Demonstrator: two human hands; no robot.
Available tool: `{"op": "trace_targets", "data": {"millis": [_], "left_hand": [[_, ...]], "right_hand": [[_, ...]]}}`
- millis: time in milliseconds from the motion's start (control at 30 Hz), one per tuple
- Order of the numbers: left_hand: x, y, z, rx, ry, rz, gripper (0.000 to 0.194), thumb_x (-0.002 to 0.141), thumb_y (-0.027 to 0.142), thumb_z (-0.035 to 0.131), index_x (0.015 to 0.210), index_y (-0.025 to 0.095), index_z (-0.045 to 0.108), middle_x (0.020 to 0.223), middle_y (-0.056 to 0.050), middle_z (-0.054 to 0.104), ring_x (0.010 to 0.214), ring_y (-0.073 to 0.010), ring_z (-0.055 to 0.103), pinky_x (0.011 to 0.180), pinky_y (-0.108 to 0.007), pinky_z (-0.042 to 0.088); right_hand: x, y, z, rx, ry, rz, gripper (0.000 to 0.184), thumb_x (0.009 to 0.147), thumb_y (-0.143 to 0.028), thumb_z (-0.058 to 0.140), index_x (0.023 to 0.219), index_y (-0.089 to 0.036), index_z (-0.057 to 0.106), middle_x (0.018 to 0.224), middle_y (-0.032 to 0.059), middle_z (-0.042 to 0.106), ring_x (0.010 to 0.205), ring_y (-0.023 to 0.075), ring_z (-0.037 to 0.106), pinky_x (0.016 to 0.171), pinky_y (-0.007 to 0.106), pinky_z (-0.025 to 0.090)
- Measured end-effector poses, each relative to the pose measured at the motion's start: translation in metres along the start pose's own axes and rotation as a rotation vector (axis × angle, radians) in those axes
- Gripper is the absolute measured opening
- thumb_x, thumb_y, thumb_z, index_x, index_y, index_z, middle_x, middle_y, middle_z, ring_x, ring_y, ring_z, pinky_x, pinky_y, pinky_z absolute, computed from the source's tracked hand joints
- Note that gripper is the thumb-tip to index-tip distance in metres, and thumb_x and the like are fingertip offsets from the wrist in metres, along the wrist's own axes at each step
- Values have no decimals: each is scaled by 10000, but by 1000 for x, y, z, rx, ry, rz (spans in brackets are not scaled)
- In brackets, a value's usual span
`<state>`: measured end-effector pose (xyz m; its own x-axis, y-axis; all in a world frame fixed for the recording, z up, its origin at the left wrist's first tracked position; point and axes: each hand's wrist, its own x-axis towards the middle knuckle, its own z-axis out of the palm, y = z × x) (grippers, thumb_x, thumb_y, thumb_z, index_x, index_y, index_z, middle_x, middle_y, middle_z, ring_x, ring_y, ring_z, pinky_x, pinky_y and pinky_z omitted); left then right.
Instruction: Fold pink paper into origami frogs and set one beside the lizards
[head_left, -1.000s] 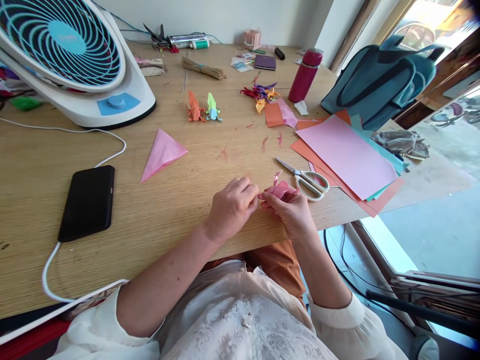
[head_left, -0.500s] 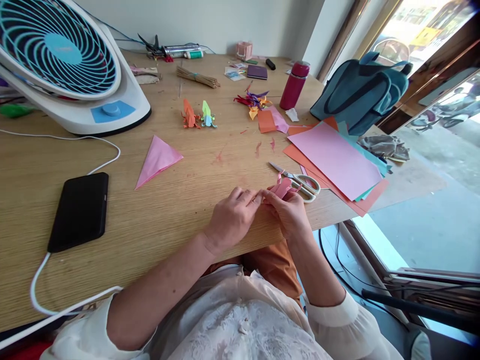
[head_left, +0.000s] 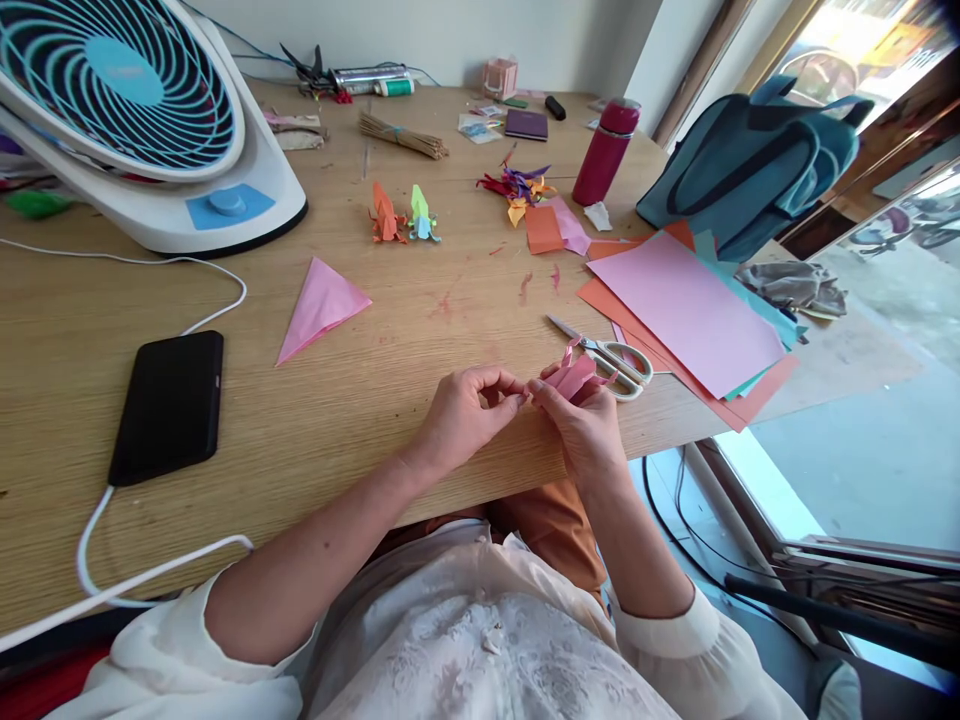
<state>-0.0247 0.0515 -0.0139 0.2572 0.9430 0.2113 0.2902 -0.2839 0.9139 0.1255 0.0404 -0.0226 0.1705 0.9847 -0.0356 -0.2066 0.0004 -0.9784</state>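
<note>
A pink folded-paper figure (head_left: 574, 377) with thin pointed limbs is held just above the table's front edge. My right hand (head_left: 589, 430) is closed around its body, the thumb lying on top. At the figure's left end my left hand (head_left: 472, 412) pinches a small tip between thumb and fingertips; the tip is mostly covered by the fingers. Scissors (head_left: 607, 360) with pale handles lie just beyond my right hand. Further left on the table rests a pink folded paper triangle (head_left: 321, 312). Two finished-looking paper figures, one orange (head_left: 386, 218) and one green-and-blue (head_left: 422, 218), stand behind it.
A stack of coloured paper (head_left: 686, 310) lies to the right, near a teal bag (head_left: 742, 180) and a red bottle (head_left: 607, 150). A black phone (head_left: 171, 405) with a white cable and a fan (head_left: 225, 200) occupy the left. Several small coloured paper pieces (head_left: 525, 185) lie farther back.
The fingers of my left hand have opened into a rounder pinch at the figure's tip. My right hand keeps its hold. The whole view has shifted slightly.
</note>
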Motion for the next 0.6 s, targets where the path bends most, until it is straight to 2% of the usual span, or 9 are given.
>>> {"op": "trace_targets", "data": {"millis": [100, 233, 333, 467, 600], "left_hand": [[0, 1, 0, 62, 9, 32, 71, 828, 182, 633, 789, 151, 683, 665, 15, 626, 555, -80, 505, 533, -182, 415], [-1, 0, -1, 146, 19, 151, 77, 823, 109, 597, 782, 160, 638, 786, 4, 611, 603, -73, 518, 561, -175, 425], [-3, -1, -1, 207, 24, 209, 111, 831, 85, 565, 814, 172, 631, 759, 17, 603, 626, -80, 532, 597, -181, 431], [-4, 0, -1, 187, -5, 156, 113, 848, 105, 547, 854, 185, 627, 644, 52, 596, 570, -75, 541, 599, -178, 447], [-4, 0, 1, 55, 3, 91, 113, 831, 109, 556, 835, 177, 646, 740, 15, 696, 643, -97, 649, 623, -178, 510]], "right_hand": [[-2, -1, 0, -11, 3, -22, 183, 690, -307, 803, 722, -199, 658, 705, -23, 624, 662, 128, 546, 659, 266, 457], [-4, -3, 1, -41, 4, 6, 176, 713, -306, 786, 741, -201, 648, 680, -35, 597, 640, 121, 520, 655, 265, 438], [-4, -4, 1, -62, 5, 16, 175, 728, -318, 772, 755, -200, 645, 672, -37, 586, 634, 122, 513, 662, 270, 434], [-4, -3, 2, -58, 20, 4, 193, 720, -335, 773, 739, -199, 637, 671, -33, 589, 630, 123, 516, 661, 273, 442], [-4, -3, 4, -47, 15, -6, 183, 724, -329, 770, 735, -202, 638, 671, -27, 607, 635, 131, 538, 652, 273, 456]]}}
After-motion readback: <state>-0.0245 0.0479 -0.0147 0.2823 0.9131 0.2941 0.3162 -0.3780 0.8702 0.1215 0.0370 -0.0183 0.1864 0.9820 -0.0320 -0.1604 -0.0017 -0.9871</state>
